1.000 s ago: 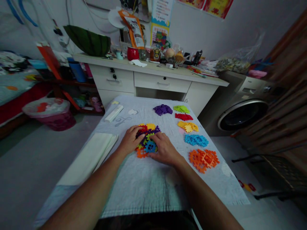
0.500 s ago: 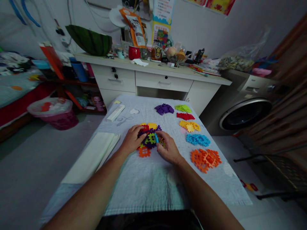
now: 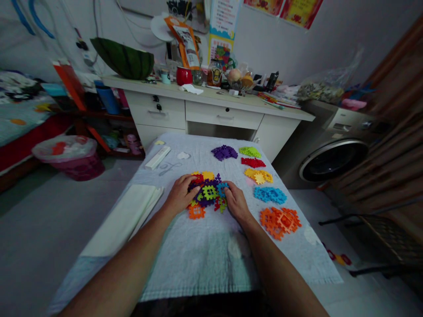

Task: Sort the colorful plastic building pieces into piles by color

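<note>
A mixed heap of notched plastic building tiles lies in the middle of the cloth-covered table, with purple tiles, a yellow-green tile (image 3: 209, 192), yellow tiles (image 3: 208, 175) and an orange tile (image 3: 197, 211). My left hand (image 3: 180, 194) rests against the heap's left side, thumb and fingers apart, beside a red tile (image 3: 198, 178). On the right side, my right hand (image 3: 236, 202) has its fingers closed at the edge of a blue tile (image 3: 221, 189), which faces up beside the yellow-green one. Its fingertips are partly hidden.
Sorted piles line the right: purple (image 3: 224, 152), lime (image 3: 250, 152), red (image 3: 253, 162), yellow (image 3: 258, 176), blue (image 3: 270, 195) and orange (image 3: 280, 222). A white box (image 3: 157, 158) and folded white cloth (image 3: 132, 215) lie left. A desk (image 3: 205, 94) stands behind, a washing machine (image 3: 330, 149) to the right.
The blue tile, earlier edge-on between my right fingers, now lies flat against the heap. My right hand has turned and shifted slightly right. My left hand stays at the heap.
</note>
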`<action>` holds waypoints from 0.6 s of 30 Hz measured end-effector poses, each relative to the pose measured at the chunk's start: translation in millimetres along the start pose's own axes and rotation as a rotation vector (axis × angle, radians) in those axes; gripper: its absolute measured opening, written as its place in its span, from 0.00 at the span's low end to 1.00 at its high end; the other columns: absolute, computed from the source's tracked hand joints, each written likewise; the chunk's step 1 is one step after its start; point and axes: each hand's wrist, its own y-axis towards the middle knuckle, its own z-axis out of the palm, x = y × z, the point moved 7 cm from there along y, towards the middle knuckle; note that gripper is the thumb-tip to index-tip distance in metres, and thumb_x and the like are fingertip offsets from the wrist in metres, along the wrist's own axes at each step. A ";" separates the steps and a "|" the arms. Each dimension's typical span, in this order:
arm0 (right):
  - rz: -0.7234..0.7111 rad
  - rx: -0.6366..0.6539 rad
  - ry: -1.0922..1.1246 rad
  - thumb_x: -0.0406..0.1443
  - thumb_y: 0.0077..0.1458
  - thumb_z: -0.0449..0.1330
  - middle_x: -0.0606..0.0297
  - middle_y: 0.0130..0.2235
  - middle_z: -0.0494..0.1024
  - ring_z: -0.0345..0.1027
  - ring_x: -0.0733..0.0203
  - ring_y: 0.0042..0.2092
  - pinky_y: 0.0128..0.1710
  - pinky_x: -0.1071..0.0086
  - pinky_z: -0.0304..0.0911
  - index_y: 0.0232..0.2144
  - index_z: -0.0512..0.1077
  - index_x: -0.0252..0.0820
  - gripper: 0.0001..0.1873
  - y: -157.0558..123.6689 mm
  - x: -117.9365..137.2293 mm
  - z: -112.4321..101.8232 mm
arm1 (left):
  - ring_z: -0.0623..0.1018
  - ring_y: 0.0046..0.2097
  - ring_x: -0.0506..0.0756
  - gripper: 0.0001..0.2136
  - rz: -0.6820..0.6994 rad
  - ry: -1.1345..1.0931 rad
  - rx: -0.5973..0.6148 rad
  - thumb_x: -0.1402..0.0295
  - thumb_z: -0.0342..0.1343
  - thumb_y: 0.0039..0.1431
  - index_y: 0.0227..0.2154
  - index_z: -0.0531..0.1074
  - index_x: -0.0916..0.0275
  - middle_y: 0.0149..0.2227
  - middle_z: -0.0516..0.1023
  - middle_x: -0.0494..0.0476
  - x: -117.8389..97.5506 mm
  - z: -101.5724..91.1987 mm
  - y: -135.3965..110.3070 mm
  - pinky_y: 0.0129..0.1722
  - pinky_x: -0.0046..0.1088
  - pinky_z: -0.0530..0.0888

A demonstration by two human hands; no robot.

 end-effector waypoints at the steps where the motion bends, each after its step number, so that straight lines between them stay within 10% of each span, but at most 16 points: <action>1: 0.010 -0.002 0.005 0.42 0.63 0.46 0.64 0.34 0.75 0.67 0.60 0.36 0.38 0.69 0.61 0.41 0.70 0.41 0.16 0.3 -1.2 0.2 | 0.71 0.55 0.60 0.16 -0.003 -0.003 -0.002 0.58 0.50 0.61 0.48 0.70 0.60 0.52 0.72 0.61 -0.3 -0.4 -0.1 0.58 0.44 0.66; 18: 0.176 -0.222 0.210 0.40 0.52 0.55 0.70 0.29 0.70 0.65 0.63 0.30 0.30 0.71 0.61 0.44 0.66 0.41 0.17 6.3 -30.4 -19.5 | 0.70 0.55 0.60 0.17 -0.004 0.007 0.004 0.58 0.50 0.61 0.48 0.70 0.61 0.53 0.71 0.62 3.7 1.7 -0.6 0.58 0.43 0.66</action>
